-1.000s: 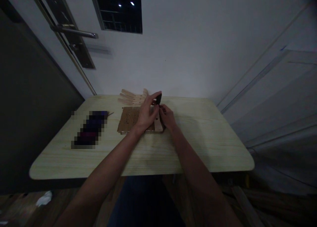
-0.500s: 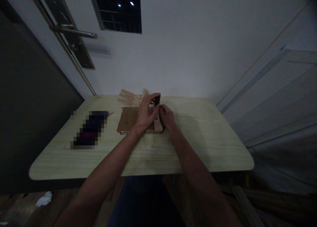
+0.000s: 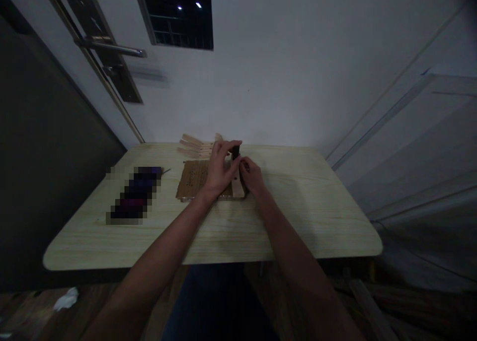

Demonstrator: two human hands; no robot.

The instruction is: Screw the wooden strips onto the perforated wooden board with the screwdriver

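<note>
A brown cardboard pad [image 3: 189,181] lies on the table, marked with small dark holes. On its right end rests a pale wooden piece [image 3: 237,188] with a dark hole. My left hand [image 3: 220,170] reaches over the pad, its fingers and thumb closed around a small dark block [image 3: 236,152] that stands upright at the wooden piece's far end. Close against the right side of that piece is my right hand [image 3: 252,174], fingers curled in a pinch; what they hold is too small to make out. Several similar wooden pieces [image 3: 196,146] lie fanned out behind the pad.
The light wood-grain table [image 3: 298,207] meets a white door with a metal handle [image 3: 119,49]. A blurred-out dark object [image 3: 136,192] lies on the left of the table, with a thin pointed tool tip [image 3: 166,171] beside it.
The dark block under my left fingers has shifted very slightly. Both hands otherwise stay in place.
</note>
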